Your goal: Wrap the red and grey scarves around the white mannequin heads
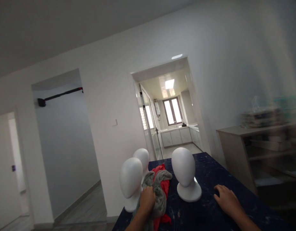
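My left hand (148,198) is closed on a soft grey cloth (160,192), which looks like a scarf, bunched on the dark blue table (181,216). Under and behind it lies a red cloth (165,186). Just left of that hand stands a white mannequin head (131,178), with a second white head (142,157) partly hidden behind it. A third mannequin head (184,168) stands upright on its round base between my hands. My right hand (227,199) is at the table's right side, holding nothing, its thumb apart from its loosely bent fingers.
A shelf unit (231,132) stands against the right wall, with blurred items on top and inside. Beyond the table a doorway with a glass door (151,125) leads to a kitchen. On the left is a recess with a black bar (62,94) across it.
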The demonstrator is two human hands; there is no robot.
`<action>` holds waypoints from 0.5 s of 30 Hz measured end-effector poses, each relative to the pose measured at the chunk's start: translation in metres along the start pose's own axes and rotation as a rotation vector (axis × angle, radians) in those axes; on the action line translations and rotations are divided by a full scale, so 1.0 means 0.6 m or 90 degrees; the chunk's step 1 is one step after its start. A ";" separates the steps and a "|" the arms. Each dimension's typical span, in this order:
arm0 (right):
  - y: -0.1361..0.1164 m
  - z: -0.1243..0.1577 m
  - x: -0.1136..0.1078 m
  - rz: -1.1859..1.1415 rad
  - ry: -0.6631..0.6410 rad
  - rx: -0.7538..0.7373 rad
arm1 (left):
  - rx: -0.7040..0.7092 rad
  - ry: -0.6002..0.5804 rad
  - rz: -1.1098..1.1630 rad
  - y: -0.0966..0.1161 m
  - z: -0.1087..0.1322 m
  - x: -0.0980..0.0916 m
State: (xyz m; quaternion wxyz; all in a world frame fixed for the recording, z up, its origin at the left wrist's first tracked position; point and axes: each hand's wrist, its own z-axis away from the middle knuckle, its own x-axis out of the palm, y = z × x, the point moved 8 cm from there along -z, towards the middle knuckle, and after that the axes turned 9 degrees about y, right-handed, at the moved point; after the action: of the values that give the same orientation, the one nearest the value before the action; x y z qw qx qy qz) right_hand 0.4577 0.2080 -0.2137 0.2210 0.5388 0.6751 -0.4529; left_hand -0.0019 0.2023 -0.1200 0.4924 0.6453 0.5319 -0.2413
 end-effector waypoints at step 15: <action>0.002 -0.003 -0.001 0.001 0.003 -0.002 | -0.120 -0.169 0.889 0.114 0.104 -0.115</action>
State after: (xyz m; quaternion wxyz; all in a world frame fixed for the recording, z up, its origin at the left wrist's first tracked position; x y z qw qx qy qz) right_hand 0.4597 0.2091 -0.2127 0.2210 0.5399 0.6759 -0.4503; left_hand 0.0526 0.1188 -0.0612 0.6463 0.7547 -0.0511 0.1008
